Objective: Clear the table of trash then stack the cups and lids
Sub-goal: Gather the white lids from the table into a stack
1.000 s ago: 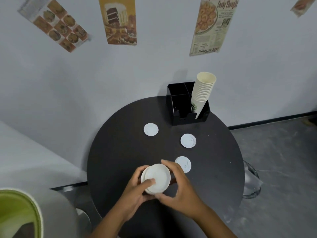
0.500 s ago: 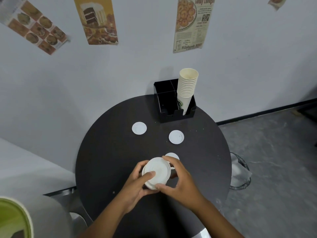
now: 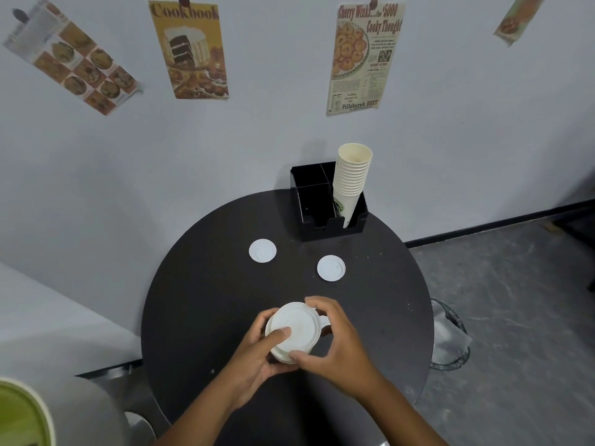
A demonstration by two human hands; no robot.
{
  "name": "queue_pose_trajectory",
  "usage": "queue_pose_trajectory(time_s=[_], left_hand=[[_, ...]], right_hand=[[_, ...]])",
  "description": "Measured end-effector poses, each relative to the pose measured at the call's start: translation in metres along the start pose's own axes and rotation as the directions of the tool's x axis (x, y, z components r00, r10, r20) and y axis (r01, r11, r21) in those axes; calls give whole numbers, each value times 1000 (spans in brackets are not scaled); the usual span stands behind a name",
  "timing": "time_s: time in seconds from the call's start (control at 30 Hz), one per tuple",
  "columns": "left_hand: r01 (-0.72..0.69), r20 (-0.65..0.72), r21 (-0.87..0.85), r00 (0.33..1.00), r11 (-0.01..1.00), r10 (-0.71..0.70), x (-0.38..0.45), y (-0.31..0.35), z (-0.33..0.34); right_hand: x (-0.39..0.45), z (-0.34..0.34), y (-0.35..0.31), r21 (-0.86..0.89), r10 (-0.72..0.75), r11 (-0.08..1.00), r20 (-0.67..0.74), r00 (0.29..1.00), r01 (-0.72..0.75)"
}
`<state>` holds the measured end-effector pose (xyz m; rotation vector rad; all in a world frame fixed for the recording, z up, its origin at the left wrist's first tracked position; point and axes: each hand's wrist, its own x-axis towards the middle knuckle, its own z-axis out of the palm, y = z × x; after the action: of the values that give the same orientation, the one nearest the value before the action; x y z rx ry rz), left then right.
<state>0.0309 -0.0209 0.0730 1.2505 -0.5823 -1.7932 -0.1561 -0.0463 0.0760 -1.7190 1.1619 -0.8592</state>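
Both my hands hold a small stack of white lids [image 3: 294, 329] over the near part of the round black table [image 3: 199, 317]. My left hand [image 3: 254, 355] grips the stack from the left, thumb on the top lid. My right hand [image 3: 335, 346] curls round it from the right; a lid edge shows under its fingers. Two single white lids lie farther back: one at the left [image 3: 262, 251], one at the right [image 3: 331, 268]. A tall stack of paper cups [image 3: 351, 181] leans in the right bay of a black organiser [image 3: 309, 204] at the table's far edge.
A wall with posters stands right behind the table. A clear-lined bin [image 3: 449, 339] sits on the grey floor to the right of the table. A green-lined bin [image 3: 22, 416] is at the lower left.
The lid stack has moved over the lid that lay just right of it, and my right hand's fingers now cover that lid. The camera view shifted slightly.
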Motion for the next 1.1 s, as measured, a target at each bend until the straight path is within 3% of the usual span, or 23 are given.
queue_pose_trajectory(time_s=[0.4,0.53,0.6,0.8,0.93,1.1], left_hand=[[4,-22,-18,1000,1000,-4,1,-10,-14],[15,-96,-49,995,999,-19,5,-15,-27],[10,-153,-60,988,998,-19,9,-17,-37],[3,-265,-111,964,994,-32,24,-21,-60],[33,-291,-117,955,993,-66,32,-25,-66],[75,-306,-93,947,993,-100,40,-35,-77]], right_hand=[[-4,14,8,8,39,999,91,995,-39],[3,8,34,184,163,972,-77,984,-147],[12,5,55,193,259,955,-166,952,-226],[44,1,118,-195,295,929,-126,947,-315],[64,11,141,-398,381,842,-40,924,-364],[85,28,158,-614,432,720,31,901,-324]])
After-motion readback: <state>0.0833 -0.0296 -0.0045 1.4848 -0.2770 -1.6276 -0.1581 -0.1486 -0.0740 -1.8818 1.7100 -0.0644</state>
